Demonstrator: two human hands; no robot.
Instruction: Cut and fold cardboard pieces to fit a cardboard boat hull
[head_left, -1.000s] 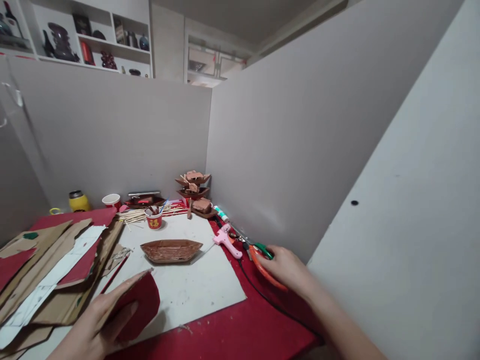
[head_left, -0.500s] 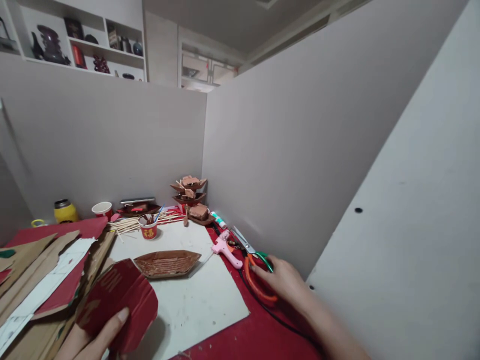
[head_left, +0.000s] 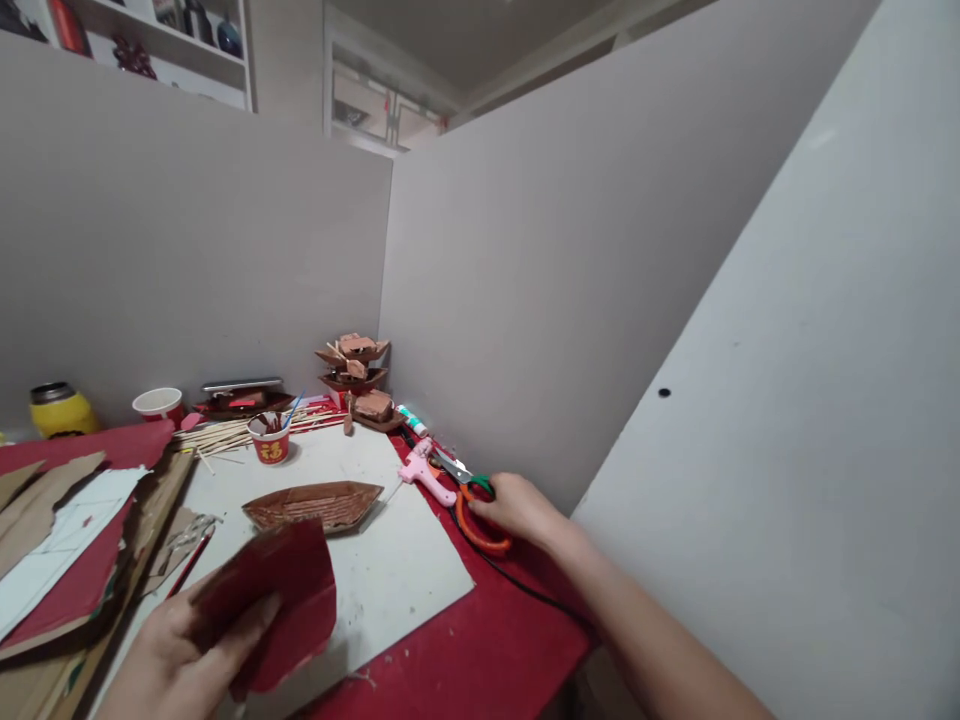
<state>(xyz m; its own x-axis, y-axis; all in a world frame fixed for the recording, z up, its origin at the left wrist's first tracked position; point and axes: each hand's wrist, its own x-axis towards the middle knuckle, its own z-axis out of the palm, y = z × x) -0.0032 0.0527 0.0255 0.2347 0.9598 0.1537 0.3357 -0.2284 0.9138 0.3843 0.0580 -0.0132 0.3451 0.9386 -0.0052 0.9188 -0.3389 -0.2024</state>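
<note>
Red cardboard [head_left: 310,598], one bent piece, is pinched between your left hand's [head_left: 191,640] thumb and fingers, above the white board [head_left: 397,585]. One pair of scissors [head_left: 463,510] lies at your right hand [head_left: 517,508], the nearer one, on the bench's [head_left: 442,660] red surface, its long axis running forward and leftward, blades away from you. Your right fingers are at the handles; whether they grip cannot be told. Count one pink glue gun [head_left: 430,478], one brown boat [head_left: 319,503] on the board, two paper cups [head_left: 268,448].

Hands [head_left: 180,655] on cardboard [head_left: 307,610] and scissors [head_left: 459,472]
</note>
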